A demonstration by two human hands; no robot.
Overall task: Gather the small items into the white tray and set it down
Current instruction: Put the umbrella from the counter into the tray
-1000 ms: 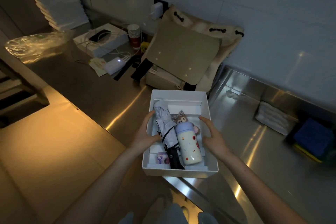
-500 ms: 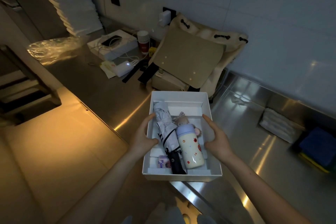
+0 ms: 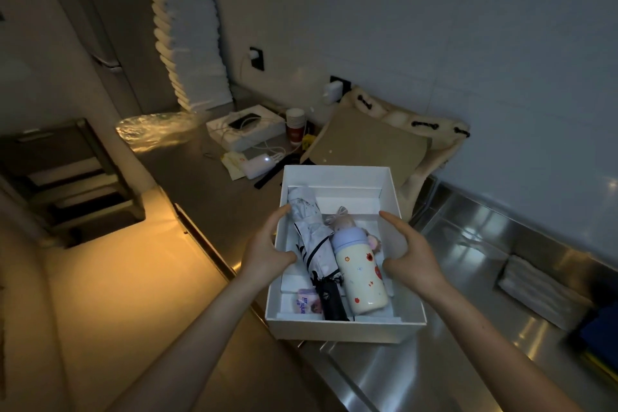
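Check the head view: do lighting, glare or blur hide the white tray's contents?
Head view: dim, a warm yellow patch on the left worktop, streaky glare on the steel surface. Head view: wide-angle bending curves the towel stack. Head view: the blue item at the right edge is smeared; the white tray, umbrella, bottle, left hand and right hand read clearly.

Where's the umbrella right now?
In the head view, the umbrella lies in the left half of the tray, just left of the bottle, its black handle toward the near wall.
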